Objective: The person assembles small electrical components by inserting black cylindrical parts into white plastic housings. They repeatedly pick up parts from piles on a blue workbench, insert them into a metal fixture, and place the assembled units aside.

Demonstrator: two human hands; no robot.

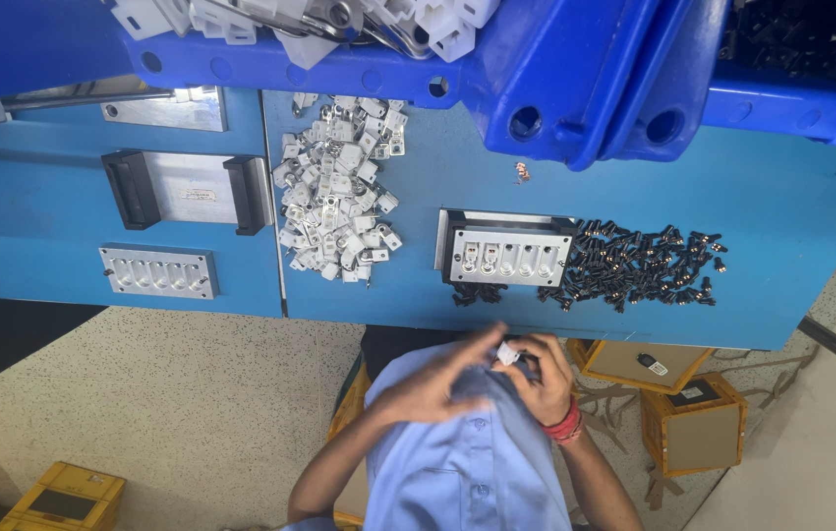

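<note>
Both my hands meet close to my chest, just below the blue table's front edge point(634, 334). Pinched between their fingertips is a small white plastic part point(508, 352). My left hand point(434, 385) curls in from the left, thumb and fingers touching the part. My right hand point(544, 379), with a red thread band at the wrist, grips it from the right. Straight above my hands a metal fixture point(506, 258) with a row of slots sits on the table. A heap of small black parts point(634, 265) lies to its right, and a pile of white plastic parts point(339, 187) to its left.
Blue bins point(555, 79) overhang the table's far side, one holding white parts. On the left lie a second slotted metal fixture point(157, 270) and a metal plate with black handles point(187, 189). Cardboard boxes point(698, 423) stand on the speckled floor at right, yellow boxes point(64, 497) at lower left.
</note>
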